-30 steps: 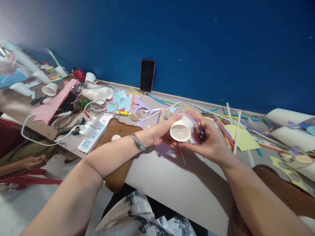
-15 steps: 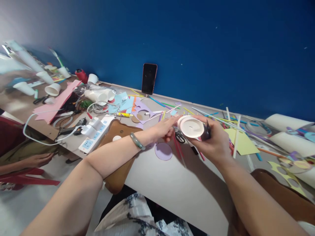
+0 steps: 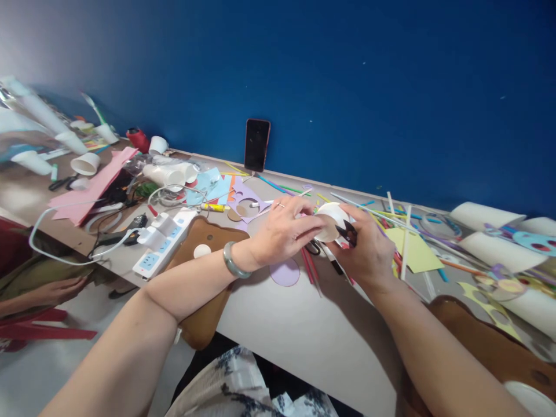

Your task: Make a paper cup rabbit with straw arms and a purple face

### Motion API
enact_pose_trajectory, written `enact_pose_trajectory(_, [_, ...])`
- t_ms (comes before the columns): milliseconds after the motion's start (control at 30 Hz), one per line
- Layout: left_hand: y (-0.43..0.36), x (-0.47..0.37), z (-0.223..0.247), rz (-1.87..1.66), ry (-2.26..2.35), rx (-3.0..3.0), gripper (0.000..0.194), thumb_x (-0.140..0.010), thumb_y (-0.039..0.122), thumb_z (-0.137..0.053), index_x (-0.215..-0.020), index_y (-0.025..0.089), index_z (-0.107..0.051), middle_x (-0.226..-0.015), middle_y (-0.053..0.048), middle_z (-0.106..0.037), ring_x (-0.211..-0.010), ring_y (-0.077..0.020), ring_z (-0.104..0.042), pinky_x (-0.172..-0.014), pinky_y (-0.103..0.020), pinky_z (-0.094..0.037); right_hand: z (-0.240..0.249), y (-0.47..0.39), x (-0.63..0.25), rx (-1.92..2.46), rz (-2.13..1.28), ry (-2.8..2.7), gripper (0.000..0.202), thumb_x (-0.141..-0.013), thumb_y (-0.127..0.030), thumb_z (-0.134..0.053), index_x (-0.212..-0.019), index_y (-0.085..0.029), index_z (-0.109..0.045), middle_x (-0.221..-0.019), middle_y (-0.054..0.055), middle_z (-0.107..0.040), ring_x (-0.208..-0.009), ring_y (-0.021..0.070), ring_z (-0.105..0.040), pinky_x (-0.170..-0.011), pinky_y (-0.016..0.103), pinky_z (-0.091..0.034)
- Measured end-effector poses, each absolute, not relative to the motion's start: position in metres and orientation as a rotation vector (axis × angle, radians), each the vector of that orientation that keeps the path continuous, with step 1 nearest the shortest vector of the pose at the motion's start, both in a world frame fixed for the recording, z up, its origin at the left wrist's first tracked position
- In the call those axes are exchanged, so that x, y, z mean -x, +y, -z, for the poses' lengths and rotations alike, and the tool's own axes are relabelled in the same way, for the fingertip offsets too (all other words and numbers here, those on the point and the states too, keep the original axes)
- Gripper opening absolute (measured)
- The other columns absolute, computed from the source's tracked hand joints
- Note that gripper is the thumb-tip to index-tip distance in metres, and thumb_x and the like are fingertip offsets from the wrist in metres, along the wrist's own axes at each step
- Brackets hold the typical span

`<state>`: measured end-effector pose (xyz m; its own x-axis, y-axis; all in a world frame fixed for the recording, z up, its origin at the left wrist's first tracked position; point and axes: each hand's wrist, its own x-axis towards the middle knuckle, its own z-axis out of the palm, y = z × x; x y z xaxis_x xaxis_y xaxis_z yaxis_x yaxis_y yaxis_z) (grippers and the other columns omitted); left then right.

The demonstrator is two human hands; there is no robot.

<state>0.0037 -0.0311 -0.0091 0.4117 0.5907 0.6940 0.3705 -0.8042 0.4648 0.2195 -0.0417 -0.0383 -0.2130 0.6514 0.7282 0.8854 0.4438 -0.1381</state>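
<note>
My right hand (image 3: 369,246) is wrapped round a white paper cup (image 3: 333,211), which is tilted with its round end towards me. A black piece with pointed tips (image 3: 346,233) stands out from the cup's side by the right fingers. My left hand (image 3: 289,229), fingers bent, grips the cup's near edge. The cup's round face (image 3: 326,229) looks tan there; whether that is shadow or a separate disc, I cannot tell. Below the hands lie a purple paper circle (image 3: 285,272), red sticks (image 3: 309,265) and scissors partly hidden by the hands.
A phone (image 3: 257,145) leans on the blue wall. On the left are a power strip (image 3: 165,246), cables, a brown mat (image 3: 208,289) and several paper cups. Straws, yellow paper (image 3: 414,249) and white rolls (image 3: 495,252) lie right. Another person's hand (image 3: 65,289) shows at far left.
My left hand has come from beside the cup onto its round end, covering part of it. The right hand keeps its hold, and the cup has turned so the black points show.
</note>
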Motion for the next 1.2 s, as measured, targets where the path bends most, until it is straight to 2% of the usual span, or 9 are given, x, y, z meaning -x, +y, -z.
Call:
enact_pose_trajectory(167, [-0.027, 0.0, 0.008, -1.225, 0.884, -2.526, 0.02, -0.099, 0.032, -0.055, -0.091, 0.024, -0.072, -0.103, -0.01, -0.063, -0.099, -0.0253, -0.057, -0.099, -0.048, -0.04, 0.043, -0.039, -0.222, 1.252, 0.445, -1.967, 0.036, -0.086, -0.045, -0.071, -0.109, -0.021, -0.058, -0.111, 0.015, -0.078, -0.067, 0.02, -0.071, -0.056, 0.031, -0.046])
enact_pose_trajectory(233, [-0.026, -0.001, 0.008, -1.235, 0.848, -2.439, 0.018, -0.095, 0.04, -0.062, -0.097, 0.024, -0.071, -0.108, -0.01, -0.064, -0.107, -0.0274, -0.057, -0.104, -0.05, -0.04, 0.042, -0.041, -0.222, 1.272, 0.403, -1.947, 0.037, -0.085, -0.046, -0.072, -0.109, -0.021, -0.059, -0.113, 0.015, -0.077, -0.07, 0.0209, -0.071, -0.059, 0.032, -0.048])
enact_pose_trajectory(367, [-0.026, -0.006, 0.011, -1.306, 0.719, -2.117, 0.071, -0.067, 0.059, -0.088, -0.122, 0.023, -0.061, -0.13, -0.015, -0.06, -0.127, -0.0343, -0.054, -0.112, -0.051, -0.04, 0.034, -0.052, -0.216, 1.304, 0.249, -1.85, 0.048, -0.083, -0.048, -0.074, -0.121, -0.021, -0.06, -0.116, 0.015, -0.074, -0.086, 0.0272, -0.072, -0.068, 0.038, -0.054])
enact_pose_trajectory(433, [-0.027, -0.009, 0.014, -1.279, 0.686, -1.99, 0.079, -0.063, 0.057, -0.09, -0.126, 0.021, -0.059, -0.131, -0.016, -0.062, -0.126, -0.0343, -0.057, -0.112, -0.051, -0.042, 0.032, -0.059, -0.21, 1.287, 0.173, -1.811, 0.053, -0.082, -0.05, -0.075, -0.123, -0.02, -0.059, -0.111, 0.015, -0.073, -0.091, 0.0297, -0.071, -0.069, 0.039, -0.054])
enact_pose_trajectory(600, [-0.031, -0.013, 0.018, -1.188, 0.725, -1.821, 0.059, -0.071, 0.05, -0.088, -0.118, 0.023, -0.065, -0.121, -0.01, -0.07, -0.116, -0.0292, -0.064, -0.106, -0.048, -0.046, 0.037, -0.066, -0.196, 1.261, -0.054, -1.822, 0.049, -0.083, -0.057, -0.071, -0.113, -0.02, -0.058, -0.09, 0.011, -0.07, -0.074, 0.0274, -0.068, -0.057, 0.036, -0.049])
enact_pose_trajectory(800, [-0.026, -0.01, 0.014, -1.269, 0.757, -1.71, 0.056, -0.071, 0.042, -0.087, -0.118, 0.021, -0.066, -0.12, -0.01, -0.071, -0.115, -0.0278, -0.065, -0.107, -0.046, -0.046, 0.016, -0.064, -0.214, 1.278, -0.047, -1.974, 0.055, -0.085, -0.07, -0.064, -0.107, -0.02, -0.059, -0.081, 0.006, -0.068, -0.064, 0.0229, -0.063, -0.054, 0.033, -0.043])
enact_pose_trajectory(933, [-0.017, -0.004, 0.012, -1.347, 0.784, -1.786, 0.052, -0.069, 0.034, -0.087, -0.115, 0.022, -0.066, -0.122, -0.011, -0.07, -0.118, -0.0284, -0.063, -0.109, -0.047, -0.044, -0.01, -0.078, -0.223, 1.297, 0.046, -2.094, 0.032, -0.102, -0.051, -0.049, -0.088, -0.023, -0.059, -0.059, -0.002, -0.058, -0.049, 0.0159, -0.054, -0.05, 0.029, -0.036])
enact_pose_trajectory(1033, [-0.012, 0.0, 0.012, -1.365, 0.776, -1.911, 0.05, -0.069, 0.033, -0.086, -0.114, 0.024, -0.067, -0.124, -0.011, -0.069, -0.12, -0.0294, -0.062, -0.111, -0.05, -0.043, -0.022, -0.089, -0.218, 1.233, 0.238, -2.071, 0.023, -0.1, -0.038, -0.057, -0.084, -0.022, -0.062, -0.057, -0.002, -0.059, -0.048, 0.0136, -0.054, -0.051, 0.028, -0.035])
enact_pose_trajectory(1200, [-0.013, -0.001, 0.013, -1.361, 0.69, -2.076, 0.045, -0.071, 0.039, -0.085, -0.11, 0.025, -0.069, -0.122, -0.011, -0.069, -0.124, -0.032, -0.059, -0.115, -0.056, -0.039, -0.031, -0.092, -0.21, 1.076, 0.43, -2.004, 0.02, -0.095, -0.028, -0.068, -0.079, -0.018, -0.062, -0.06, -0.002, -0.064, -0.05, 0.0098, -0.057, -0.049, 0.024, -0.036])
